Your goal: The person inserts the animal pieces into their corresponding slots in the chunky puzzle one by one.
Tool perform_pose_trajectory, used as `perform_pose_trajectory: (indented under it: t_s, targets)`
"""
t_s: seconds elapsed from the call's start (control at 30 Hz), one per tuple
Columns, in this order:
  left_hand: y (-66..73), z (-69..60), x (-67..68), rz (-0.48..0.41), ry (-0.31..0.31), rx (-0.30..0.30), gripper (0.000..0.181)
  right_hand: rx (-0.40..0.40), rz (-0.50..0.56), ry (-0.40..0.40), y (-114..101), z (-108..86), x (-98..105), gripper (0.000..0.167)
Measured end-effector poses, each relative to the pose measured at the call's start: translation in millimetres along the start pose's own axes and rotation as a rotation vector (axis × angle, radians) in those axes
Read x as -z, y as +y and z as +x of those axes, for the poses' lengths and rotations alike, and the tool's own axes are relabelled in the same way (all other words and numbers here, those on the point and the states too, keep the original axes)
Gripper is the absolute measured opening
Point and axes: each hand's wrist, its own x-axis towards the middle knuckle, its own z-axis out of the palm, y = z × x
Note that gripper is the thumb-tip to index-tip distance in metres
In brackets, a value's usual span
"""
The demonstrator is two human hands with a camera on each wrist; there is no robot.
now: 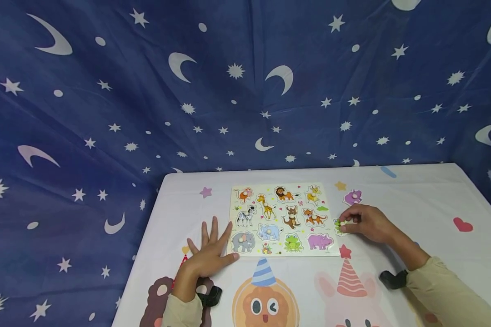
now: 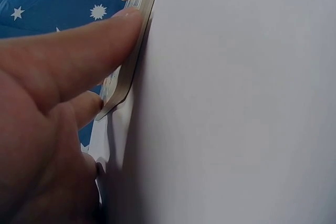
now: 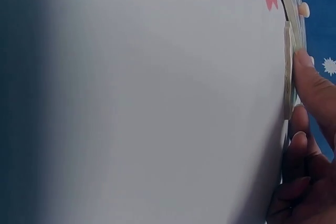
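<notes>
A wooden knob puzzle board (image 1: 284, 227) with animal pictures lies flat on the table. Spread out, my left hand (image 1: 207, 256) touches the board's left edge and lower left corner with thumb and finger. In the left wrist view, the thumb (image 2: 100, 45) rests against the board's side. My right hand (image 1: 368, 222) pinches a green frog puzzle piece (image 1: 338, 227) just off the board's right edge, partly hidden by the fingers. In the right wrist view, that piece (image 3: 288, 77) shows edge-on. Behind the right hand, a purple hippo piece (image 1: 353, 196) lies on the table.
Knobbed pieces such as the lion (image 1: 285, 194) and elephant (image 1: 243, 242) sit in the board. The frog slot (image 1: 293, 243) and hippo slot (image 1: 320, 241) show printed pictures without knobs. A white cloth with cartoon prints covers the table (image 1: 425, 200); a blue starry curtain (image 1: 245, 91) hangs behind.
</notes>
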Motion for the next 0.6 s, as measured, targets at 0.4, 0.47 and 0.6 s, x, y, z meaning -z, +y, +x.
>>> perform_pose_trajectory:
  t_s: [0.4,0.47,0.6]
  targets:
    - [1.0,-1.8,-1.3,-0.01,-0.005,-0.007,0.088,0.021,-0.056,0.034,-2.1,-7.9,0.4,0.019]
    - [0.3,-1.6,-1.1,-0.005,-0.011,-0.003,0.088,0.024,-0.07,0.047,-3.5,-8.0,-0.1,0.019]
    - [-0.8,-1.1,-1.0,-0.008,-0.013,-0.003,0.088,0.025,-0.076,0.086,-5.6,-8.8,-1.3,0.019]
